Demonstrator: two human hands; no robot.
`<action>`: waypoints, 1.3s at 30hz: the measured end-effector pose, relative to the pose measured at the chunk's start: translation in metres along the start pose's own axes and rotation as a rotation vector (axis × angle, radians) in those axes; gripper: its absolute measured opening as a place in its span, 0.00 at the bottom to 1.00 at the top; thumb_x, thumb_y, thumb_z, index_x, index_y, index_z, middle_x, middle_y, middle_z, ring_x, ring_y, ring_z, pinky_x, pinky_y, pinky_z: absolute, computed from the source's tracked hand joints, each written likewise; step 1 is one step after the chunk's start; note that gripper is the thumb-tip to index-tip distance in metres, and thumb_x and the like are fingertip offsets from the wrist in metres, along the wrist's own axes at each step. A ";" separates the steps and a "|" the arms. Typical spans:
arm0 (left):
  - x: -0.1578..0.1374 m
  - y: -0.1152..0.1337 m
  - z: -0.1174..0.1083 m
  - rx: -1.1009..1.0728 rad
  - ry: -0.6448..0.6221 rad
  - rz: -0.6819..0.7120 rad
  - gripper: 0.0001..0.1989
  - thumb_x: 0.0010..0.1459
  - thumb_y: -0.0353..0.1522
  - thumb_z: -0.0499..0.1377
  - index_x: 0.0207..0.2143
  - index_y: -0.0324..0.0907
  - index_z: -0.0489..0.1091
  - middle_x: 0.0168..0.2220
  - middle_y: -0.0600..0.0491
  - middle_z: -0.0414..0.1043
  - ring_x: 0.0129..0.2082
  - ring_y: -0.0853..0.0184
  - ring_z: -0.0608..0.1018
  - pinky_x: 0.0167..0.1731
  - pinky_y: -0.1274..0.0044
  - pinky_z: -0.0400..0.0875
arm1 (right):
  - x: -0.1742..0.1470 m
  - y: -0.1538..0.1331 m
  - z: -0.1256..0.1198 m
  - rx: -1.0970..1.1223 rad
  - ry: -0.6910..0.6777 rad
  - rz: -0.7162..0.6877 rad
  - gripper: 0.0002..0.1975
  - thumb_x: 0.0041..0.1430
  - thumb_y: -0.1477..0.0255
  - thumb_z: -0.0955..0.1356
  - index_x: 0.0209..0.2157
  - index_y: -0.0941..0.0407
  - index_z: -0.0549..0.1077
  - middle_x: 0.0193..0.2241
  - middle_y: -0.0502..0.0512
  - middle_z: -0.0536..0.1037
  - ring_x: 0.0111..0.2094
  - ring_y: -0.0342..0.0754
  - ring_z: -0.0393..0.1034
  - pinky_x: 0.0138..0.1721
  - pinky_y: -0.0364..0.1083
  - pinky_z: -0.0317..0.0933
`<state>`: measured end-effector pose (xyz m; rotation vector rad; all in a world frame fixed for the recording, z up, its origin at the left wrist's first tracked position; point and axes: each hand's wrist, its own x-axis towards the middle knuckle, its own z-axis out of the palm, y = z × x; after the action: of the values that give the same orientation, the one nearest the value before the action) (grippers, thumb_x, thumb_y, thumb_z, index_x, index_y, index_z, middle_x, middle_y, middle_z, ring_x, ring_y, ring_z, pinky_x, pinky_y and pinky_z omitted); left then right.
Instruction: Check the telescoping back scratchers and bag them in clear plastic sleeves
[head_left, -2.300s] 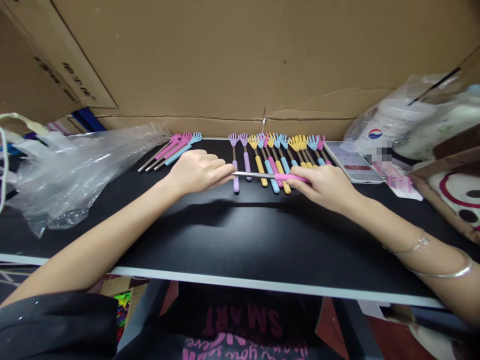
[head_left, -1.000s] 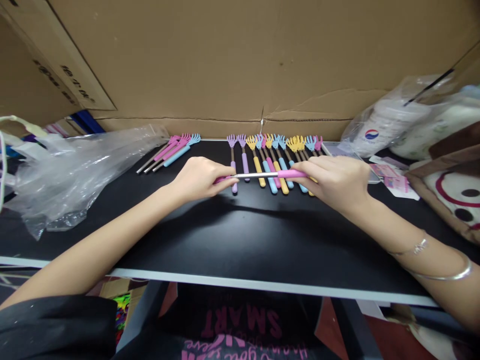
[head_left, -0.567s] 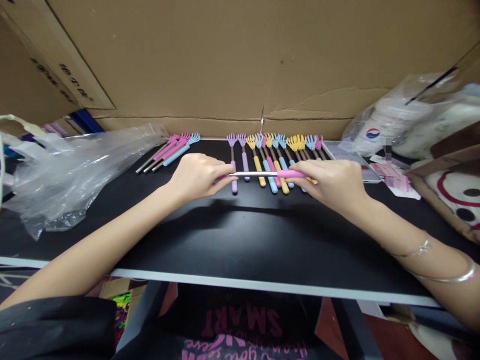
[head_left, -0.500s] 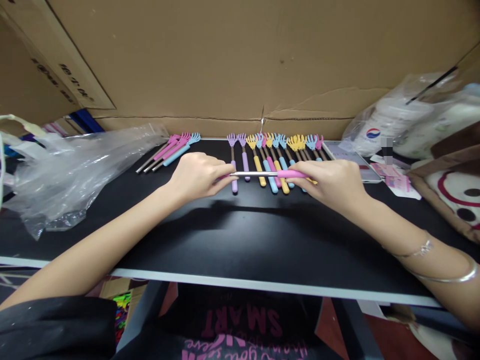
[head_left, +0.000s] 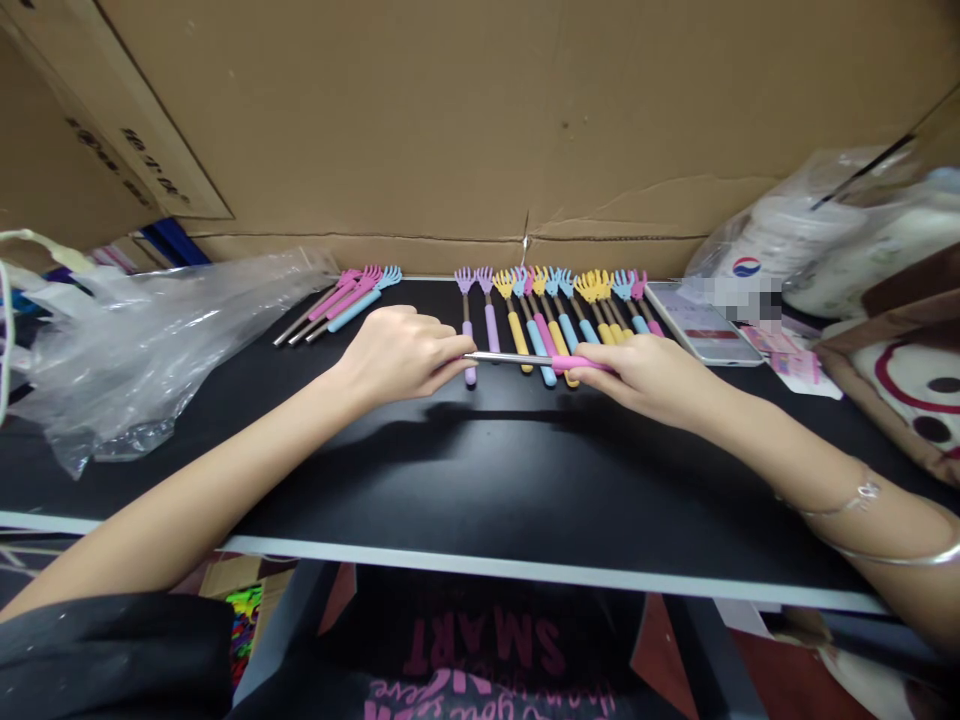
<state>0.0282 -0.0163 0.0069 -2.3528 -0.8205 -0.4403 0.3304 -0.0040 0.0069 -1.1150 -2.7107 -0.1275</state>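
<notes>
Above the black table, a pink back scratcher [head_left: 517,358] with a bare metal rod is held level between my two hands. My left hand [head_left: 405,355] is closed around the rod's left end and hides what is there. On its pink sleeve, my right hand [head_left: 637,370] pinches with thumb and fingers. Behind my hands lies a row of purple, yellow, blue and pink back scratchers [head_left: 514,325], claw ends toward the cardboard. Beside my left hand, several more pink and blue back scratchers [head_left: 341,305] lie slanted, with metal rods sticking out.
Clear plastic bags [head_left: 165,340] cover the table's left side. To the right are a phone [head_left: 705,325], pink paper cards [head_left: 791,362], a bagged white cup [head_left: 772,240] and a brown plush item [head_left: 900,380]. Cardboard [head_left: 450,120] walls off the back.
My right hand has moved slightly down, tilting the pink back scratcher's right end lower. The phone and more of the row's handles now show. My left hand has hardly moved.
</notes>
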 end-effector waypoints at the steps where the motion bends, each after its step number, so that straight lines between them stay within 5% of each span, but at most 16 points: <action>1: 0.000 0.001 0.001 -0.001 0.004 -0.004 0.20 0.67 0.40 0.48 0.27 0.43 0.73 0.20 0.55 0.72 0.21 0.68 0.74 0.22 0.75 0.51 | 0.000 -0.001 0.001 -0.021 0.011 0.005 0.24 0.68 0.55 0.56 0.41 0.52 0.78 0.19 0.50 0.74 0.19 0.44 0.65 0.23 0.42 0.48; 15: 0.000 0.007 0.012 -0.053 -0.124 -0.078 0.26 0.69 0.43 0.46 0.24 0.40 0.70 0.19 0.52 0.72 0.18 0.69 0.71 0.21 0.75 0.44 | -0.001 -0.007 0.008 -0.334 0.222 -0.004 0.30 0.68 0.50 0.54 0.32 0.55 0.76 0.20 0.53 0.78 0.18 0.44 0.66 0.22 0.44 0.41; 26: 0.003 0.011 0.004 -0.093 -0.351 -0.163 0.23 0.68 0.43 0.47 0.26 0.42 0.72 0.26 0.52 0.78 0.23 0.65 0.76 0.22 0.76 0.44 | 0.001 -0.015 0.006 -0.437 0.273 0.030 0.32 0.67 0.49 0.53 0.25 0.56 0.73 0.18 0.52 0.76 0.18 0.41 0.64 0.21 0.43 0.37; 39: 0.001 0.010 0.008 -0.133 -0.278 -0.115 0.23 0.67 0.41 0.48 0.24 0.40 0.70 0.22 0.53 0.75 0.20 0.68 0.75 0.21 0.76 0.44 | -0.001 -0.019 0.006 -0.410 0.278 0.049 0.31 0.68 0.50 0.53 0.25 0.55 0.73 0.20 0.52 0.78 0.20 0.43 0.67 0.21 0.43 0.38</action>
<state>0.0361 -0.0166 -0.0031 -2.5347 -1.0888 -0.2220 0.3164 -0.0173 0.0008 -1.1595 -2.4644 -0.7969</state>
